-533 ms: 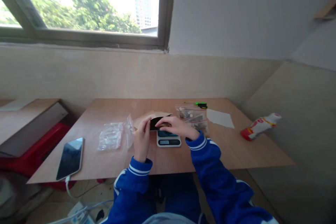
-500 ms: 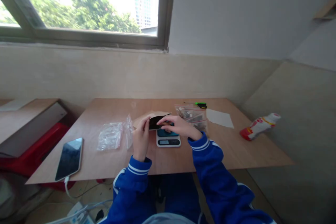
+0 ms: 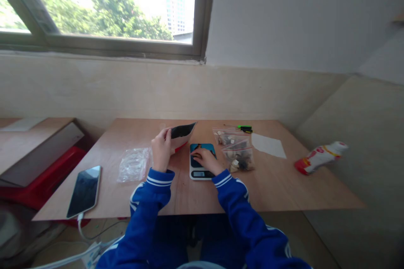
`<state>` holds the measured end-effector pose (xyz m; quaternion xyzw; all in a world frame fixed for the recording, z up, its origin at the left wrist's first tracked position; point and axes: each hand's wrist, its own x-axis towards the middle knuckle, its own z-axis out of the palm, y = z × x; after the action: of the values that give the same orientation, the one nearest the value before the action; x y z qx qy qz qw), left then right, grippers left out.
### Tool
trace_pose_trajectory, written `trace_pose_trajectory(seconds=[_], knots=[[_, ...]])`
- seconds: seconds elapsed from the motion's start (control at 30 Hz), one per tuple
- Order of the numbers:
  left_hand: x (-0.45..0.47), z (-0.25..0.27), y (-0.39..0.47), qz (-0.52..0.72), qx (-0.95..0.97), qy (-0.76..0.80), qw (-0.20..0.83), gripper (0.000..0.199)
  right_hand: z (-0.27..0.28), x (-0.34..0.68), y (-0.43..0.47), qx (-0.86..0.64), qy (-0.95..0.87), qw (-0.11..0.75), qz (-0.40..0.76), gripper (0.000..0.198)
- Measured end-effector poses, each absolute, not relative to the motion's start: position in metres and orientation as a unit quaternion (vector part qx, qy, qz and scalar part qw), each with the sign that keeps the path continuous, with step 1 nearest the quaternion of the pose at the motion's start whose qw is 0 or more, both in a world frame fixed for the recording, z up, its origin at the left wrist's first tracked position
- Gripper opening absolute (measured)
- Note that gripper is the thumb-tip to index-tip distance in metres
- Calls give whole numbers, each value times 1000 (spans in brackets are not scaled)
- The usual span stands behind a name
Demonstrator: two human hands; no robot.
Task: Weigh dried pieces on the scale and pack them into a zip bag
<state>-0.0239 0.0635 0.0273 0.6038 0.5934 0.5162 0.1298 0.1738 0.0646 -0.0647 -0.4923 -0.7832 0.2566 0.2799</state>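
Both hands are at work near the middle of the table [image 3: 284, 185], each with its own job. Left hand [image 3: 161, 149] is closed around one end of a flat pouch [image 3: 180, 135], dark on its open upper face and white with a red edge below; the pouch is lifted off the wood and tipped with its mouth towards the far right, which keeps the opening raised and close beside the scale. Right hand [image 3: 206, 159] lies on the blue platform of a small digital scale [image 3: 200, 163], fingers curled down against it as if pinching or setting something there; whether they grip any small thing is too fine to tell. The scale sits a little back from the near edge, display facing the person, so it can be read while both hands stay in front of it. Just right of the scale lie clear zip bags [image 3: 236, 148] holding small dark and pale parts, within easy reach of the right hand. To the left of the left hand rests a crumpled clear plastic bag [image 3: 134, 164]. A phone [image 3: 84, 191] on a cable lies at the near left corner, out of the way. Towards the far edge are a green-handled tool [image 3: 245, 127] and a white sheet of paper [image 3: 268, 144].
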Motion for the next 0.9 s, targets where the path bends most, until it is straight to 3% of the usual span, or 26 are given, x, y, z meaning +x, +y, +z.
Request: trace_pose_trajectory(seconds=[0.27, 0.47, 0.53, 0.77, 0.9], knots=[[-18, 25, 53, 515, 602, 589, 160, 29, -51, 181, 56, -501, -786, 289, 218, 22], [-16, 25, 47, 516, 598, 586, 180, 29, 15, 196, 43, -411, -703, 469, 341, 25], [-15, 25, 43, 516, 599, 583, 190, 29, 39, 191, 42, -364, -703, 487, 369, 24], [-11, 20, 28, 521, 606, 570, 191, 29, 58, 144, 73, -327, -872, 253, 263, 41], [-7, 14, 22, 522, 621, 555, 185, 30, 33, 121, 99, -379, -872, 139, 279, 25]])
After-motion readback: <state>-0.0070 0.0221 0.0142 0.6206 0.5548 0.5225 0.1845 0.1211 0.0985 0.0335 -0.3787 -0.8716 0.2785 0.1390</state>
